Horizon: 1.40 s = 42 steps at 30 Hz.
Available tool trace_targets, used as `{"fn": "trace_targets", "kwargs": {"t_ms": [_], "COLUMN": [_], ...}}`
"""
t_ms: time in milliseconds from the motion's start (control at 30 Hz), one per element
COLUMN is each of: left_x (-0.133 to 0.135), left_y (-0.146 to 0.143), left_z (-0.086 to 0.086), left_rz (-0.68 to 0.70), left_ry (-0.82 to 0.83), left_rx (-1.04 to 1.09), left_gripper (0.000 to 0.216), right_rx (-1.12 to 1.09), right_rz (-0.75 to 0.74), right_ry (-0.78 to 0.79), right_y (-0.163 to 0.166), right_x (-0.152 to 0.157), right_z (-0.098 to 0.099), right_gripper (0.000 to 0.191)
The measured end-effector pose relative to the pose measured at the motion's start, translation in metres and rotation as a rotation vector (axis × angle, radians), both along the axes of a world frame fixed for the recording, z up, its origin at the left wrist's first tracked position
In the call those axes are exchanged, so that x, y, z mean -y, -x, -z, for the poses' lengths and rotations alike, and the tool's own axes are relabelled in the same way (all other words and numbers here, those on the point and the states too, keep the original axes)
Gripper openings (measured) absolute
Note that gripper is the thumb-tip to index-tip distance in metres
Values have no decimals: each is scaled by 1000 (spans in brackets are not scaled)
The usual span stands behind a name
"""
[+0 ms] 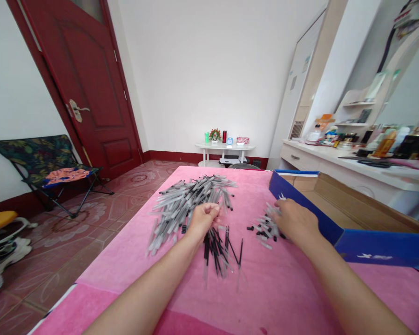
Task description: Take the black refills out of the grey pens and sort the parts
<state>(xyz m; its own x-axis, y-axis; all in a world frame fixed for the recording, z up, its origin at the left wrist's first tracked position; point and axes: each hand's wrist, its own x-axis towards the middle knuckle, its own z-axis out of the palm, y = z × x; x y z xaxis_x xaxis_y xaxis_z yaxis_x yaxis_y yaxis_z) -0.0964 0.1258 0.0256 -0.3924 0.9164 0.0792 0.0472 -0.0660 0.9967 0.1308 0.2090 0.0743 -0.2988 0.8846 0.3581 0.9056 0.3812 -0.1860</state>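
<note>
- The left hand point(200, 221) hangs over the table point(275, 293), its fingers curled in with the thumb and forefinger close together; I cannot tell whether they pinch anything.
- The big pile of grey pen tubes point(174, 204) lies beyond and to the left of those fingers, many with black ends, heaped at all angles.
- Thin black-and-clear sticks point(214, 249) lie on the near side of the left fingers, loosely bunched and pointing roughly toward the person, a couple set apart to the right.
- The right hand point(296, 219) is at the right edge of the small heap of grey and black pieces point(265, 227), its fingers bent down; their tips are blurred, so I cannot tell whether they grip a piece.
- Most of that heap shows just left of the right fingers.
- The open blue box point(380, 246) stands just beyond and to the right of the right hand.
</note>
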Motion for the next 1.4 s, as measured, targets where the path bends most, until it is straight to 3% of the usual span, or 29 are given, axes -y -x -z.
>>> {"fn": "trace_targets", "kwargs": {"t_ms": [233, 367, 600, 900, 1133, 1267, 1400], "left_x": [12, 40, 96, 114, 117, 144, 179], "left_y": [57, 81, 105, 89, 94, 94, 83], "left_z": [-23, -24, -14, -11, -7, -29, -59], "left_rz": [-154, -227, -307, -346, -314, -239, -272], "left_ry": [-74, -45, 162, 403, 589, 597, 500], "left_rx": [-326, -491, -904, -1059, -1025, -987, -848], "left_gripper": [23, 16, 13, 34, 27, 15, 6], "right_rx": [-184, -223, -279, -302, -296, -305, -322], "right_rz": [-411, -512, -550, -561, -561, -567, -553], "right_ry": [145, 198, 284, 312, 353, 372, 374], "right_y": [59, 67, 63, 61, 62, 61, 60], "right_x": [41, 50, 41, 37, 32, 31, 32], "right_z": [49, 70, 77, 82, 85, 88, 87], "right_gripper": [27, 27, 29, 29, 29, 29, 28]}}
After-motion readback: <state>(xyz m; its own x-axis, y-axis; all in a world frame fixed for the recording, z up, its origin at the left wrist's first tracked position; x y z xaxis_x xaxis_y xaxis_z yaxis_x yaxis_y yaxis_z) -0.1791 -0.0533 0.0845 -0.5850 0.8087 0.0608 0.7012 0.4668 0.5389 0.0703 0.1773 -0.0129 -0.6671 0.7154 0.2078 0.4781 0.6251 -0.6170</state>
